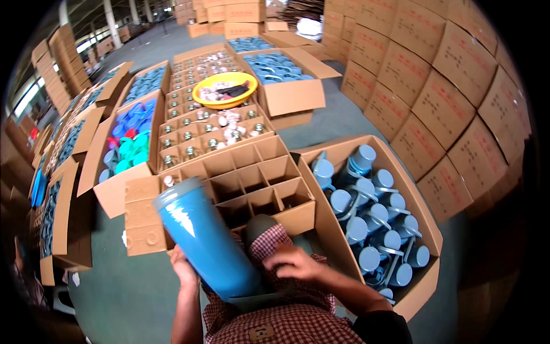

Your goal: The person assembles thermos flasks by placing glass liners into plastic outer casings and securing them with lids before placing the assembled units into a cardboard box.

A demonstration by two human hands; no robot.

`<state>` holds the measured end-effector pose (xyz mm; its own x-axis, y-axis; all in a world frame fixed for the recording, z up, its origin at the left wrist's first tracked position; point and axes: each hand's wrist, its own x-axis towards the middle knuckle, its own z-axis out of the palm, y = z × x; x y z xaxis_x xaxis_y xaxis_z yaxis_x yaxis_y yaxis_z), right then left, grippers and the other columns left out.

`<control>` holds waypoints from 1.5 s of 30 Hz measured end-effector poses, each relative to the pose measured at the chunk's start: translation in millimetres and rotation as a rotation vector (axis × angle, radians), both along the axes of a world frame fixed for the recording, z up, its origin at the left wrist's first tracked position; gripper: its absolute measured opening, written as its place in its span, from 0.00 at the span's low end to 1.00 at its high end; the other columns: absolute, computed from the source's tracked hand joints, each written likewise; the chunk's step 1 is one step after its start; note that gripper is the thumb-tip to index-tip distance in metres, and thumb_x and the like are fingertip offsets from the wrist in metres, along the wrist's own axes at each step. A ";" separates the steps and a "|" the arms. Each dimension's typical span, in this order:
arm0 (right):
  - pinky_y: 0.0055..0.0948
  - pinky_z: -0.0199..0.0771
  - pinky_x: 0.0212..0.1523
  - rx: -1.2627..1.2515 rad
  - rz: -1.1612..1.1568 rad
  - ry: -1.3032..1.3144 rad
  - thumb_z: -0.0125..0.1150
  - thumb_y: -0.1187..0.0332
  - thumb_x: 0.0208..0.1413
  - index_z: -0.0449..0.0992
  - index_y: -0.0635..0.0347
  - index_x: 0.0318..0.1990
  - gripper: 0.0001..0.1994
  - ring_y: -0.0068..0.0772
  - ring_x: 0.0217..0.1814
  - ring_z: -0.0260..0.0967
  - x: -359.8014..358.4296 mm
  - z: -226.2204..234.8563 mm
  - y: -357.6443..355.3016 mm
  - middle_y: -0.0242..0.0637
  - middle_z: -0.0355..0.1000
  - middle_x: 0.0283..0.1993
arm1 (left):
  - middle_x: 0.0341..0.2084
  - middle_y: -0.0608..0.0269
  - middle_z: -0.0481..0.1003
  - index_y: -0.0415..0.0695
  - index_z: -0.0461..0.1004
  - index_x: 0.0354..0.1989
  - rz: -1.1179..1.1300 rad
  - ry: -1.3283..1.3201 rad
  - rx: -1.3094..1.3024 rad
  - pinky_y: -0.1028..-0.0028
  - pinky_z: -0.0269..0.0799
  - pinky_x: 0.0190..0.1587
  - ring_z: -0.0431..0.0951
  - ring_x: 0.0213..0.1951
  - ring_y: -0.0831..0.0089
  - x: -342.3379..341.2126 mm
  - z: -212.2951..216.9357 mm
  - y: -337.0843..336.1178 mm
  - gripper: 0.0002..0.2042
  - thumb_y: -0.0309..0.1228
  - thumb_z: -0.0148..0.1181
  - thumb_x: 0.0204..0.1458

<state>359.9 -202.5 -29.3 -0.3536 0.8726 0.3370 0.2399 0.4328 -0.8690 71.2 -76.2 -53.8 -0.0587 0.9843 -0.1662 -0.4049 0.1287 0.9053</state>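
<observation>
A large shiny blue thermos casing [206,241] leans across my lap, its pale rim up and to the left. My left hand [184,268] grips its left side; part of the fingers is hidden behind it. My right hand [292,262] is to the right of the casing, over the checkered cloth [269,241] at my knee. Its fingers are curled in, and whether anything small is between them is hidden. Just beyond the casing stands a divided cardboard carton [246,166], its near compartments showing bare cardboard and its farther ones holding bottles with silvery necks.
To the right, an open carton [427,235] holds many light-blue cup-shaped pieces with handles. A yellow basin [226,103] of small parts rests on the divided cartons. At left, another carton [103,166] has blue, green and red plastic pieces. Stacked sealed boxes [427,80] line the right.
</observation>
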 end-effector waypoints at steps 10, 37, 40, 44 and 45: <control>0.34 0.62 0.35 0.102 -0.235 0.028 0.67 0.51 0.42 0.69 0.58 0.29 0.20 0.42 0.33 0.65 22.0 35.5 -84.4 0.37 0.67 0.30 | 0.41 0.49 0.71 0.34 0.65 0.49 -0.117 -0.155 -0.304 0.64 0.73 0.44 0.73 0.42 0.59 77.1 -0.5 17.0 0.19 0.36 0.35 0.59; 0.38 0.70 0.47 -0.757 -0.806 -0.599 0.53 0.64 0.46 0.78 0.60 0.39 0.15 0.48 0.47 0.71 386.0 -92.1 85.4 0.49 0.73 0.43 | 0.47 0.54 0.71 0.40 0.64 0.54 -1.279 -0.953 -0.588 0.63 0.72 0.49 0.73 0.47 0.62 423.7 -31.2 20.5 0.21 0.41 0.44 0.58; 0.39 0.68 0.52 -0.979 -0.658 -0.851 0.49 0.65 0.49 0.76 0.56 0.45 0.16 0.44 0.55 0.67 364.9 -83.2 114.8 0.43 0.71 0.51 | 0.47 0.54 0.71 0.40 0.64 0.54 -1.254 -0.958 -0.590 0.63 0.71 0.50 0.73 0.48 0.62 426.9 -31.7 27.1 0.21 0.41 0.45 0.58; 0.38 0.68 0.53 -0.730 -1.123 -0.847 0.52 0.70 0.50 0.74 0.62 0.46 0.15 0.48 0.54 0.67 373.7 -64.1 93.8 0.47 0.71 0.50 | 0.48 0.53 0.70 0.40 0.63 0.55 -1.236 -0.974 -0.604 0.63 0.71 0.51 0.72 0.48 0.62 434.1 -31.6 29.4 0.21 0.41 0.46 0.57; 0.36 0.66 0.55 -0.560 -1.254 -0.535 0.53 0.68 0.51 0.73 0.62 0.49 0.16 0.47 0.55 0.67 386.2 -68.4 82.7 0.47 0.70 0.52 | 0.48 0.53 0.70 0.40 0.63 0.55 -1.229 -0.978 -0.603 0.63 0.71 0.51 0.72 0.48 0.62 435.6 -31.0 30.2 0.21 0.41 0.47 0.57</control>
